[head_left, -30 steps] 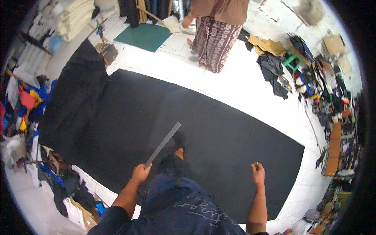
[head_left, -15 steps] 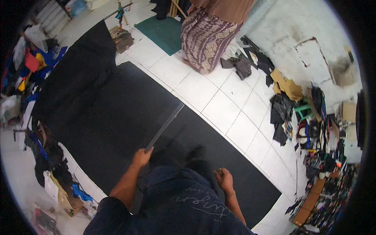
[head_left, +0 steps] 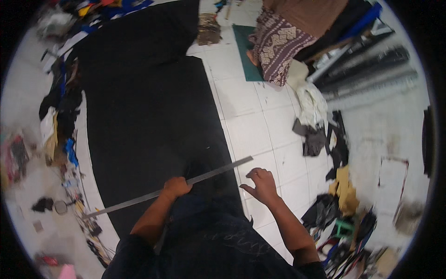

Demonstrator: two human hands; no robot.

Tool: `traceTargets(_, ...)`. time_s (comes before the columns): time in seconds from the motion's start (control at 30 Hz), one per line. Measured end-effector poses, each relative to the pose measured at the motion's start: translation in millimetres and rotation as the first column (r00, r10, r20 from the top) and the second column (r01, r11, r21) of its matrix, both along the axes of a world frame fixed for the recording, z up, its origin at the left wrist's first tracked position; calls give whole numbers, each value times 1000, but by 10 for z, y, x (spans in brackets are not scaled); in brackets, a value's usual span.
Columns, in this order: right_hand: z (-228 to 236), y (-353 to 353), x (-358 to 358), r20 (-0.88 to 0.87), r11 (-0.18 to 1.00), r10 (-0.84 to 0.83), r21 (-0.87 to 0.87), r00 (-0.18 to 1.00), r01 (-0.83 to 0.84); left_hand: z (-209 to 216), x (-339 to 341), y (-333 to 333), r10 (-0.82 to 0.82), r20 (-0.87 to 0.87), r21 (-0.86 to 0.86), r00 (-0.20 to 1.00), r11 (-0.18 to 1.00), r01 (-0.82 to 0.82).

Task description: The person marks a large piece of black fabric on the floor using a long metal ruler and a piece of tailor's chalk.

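Observation:
A long metal ruler slants across a large sheet of black cloth spread on the floor. My left hand is closed round the ruler near its middle. The ruler's right end sticks out past the cloth's right edge, over the white tiles; its left end reaches beyond the left edge. Whether it rests on the cloth or hangs just above, I cannot tell. My right hand is over the tiles near the ruler's right end, thumb apart from the fingers, with nothing in it.
Another person in a patterned wrap is at the far right beside a green mat. A worn block stands by the cloth's far edge. Scraps and bags pile along the right wall, with a green stool. More clutter lines the left side.
My view has turned, so the cloth now runs away from me. The ruler has swung from pointing away to lying crosswise in my left hand. My right hand has reached forward and its fingers have opened.

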State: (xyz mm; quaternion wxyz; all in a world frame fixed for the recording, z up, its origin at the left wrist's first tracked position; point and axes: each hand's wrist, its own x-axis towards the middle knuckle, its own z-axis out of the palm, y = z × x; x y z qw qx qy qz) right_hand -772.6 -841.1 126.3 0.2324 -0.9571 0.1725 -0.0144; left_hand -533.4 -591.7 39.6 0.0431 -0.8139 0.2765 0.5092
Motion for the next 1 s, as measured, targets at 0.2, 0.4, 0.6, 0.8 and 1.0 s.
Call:
traceTargets(0.2, -300, -690, 898, -169, 915, 392, -32, 904, -402, -67, -155, -284, 154, 51, 9, 987, 988, -154)
traceTargets(0.4, -595, -1369, 1439, -330, 846, 519, 63, 789, -530, 73, 204, -1098, 82, -46, 56, 996, 995, -80)
traceTargets(0.6, -334, -2115, 1889, -310, 762, 646, 196, 698, -618, 408, 833, -1829, 54, -91, -30, 994, 998, -57)
traceTargets(0.8, -683, -2872, 2100, -373, 790, 604, 398, 704, -467, 171, 1086, -2541, 100, -34, -143, 994, 984, -104)
traceTargets(1.0, -1097, -3532, 2739, -374, 710, 703, 415, 605, -569, -86, 697, -3023, 610, 589, -617, 530, 763, -194)
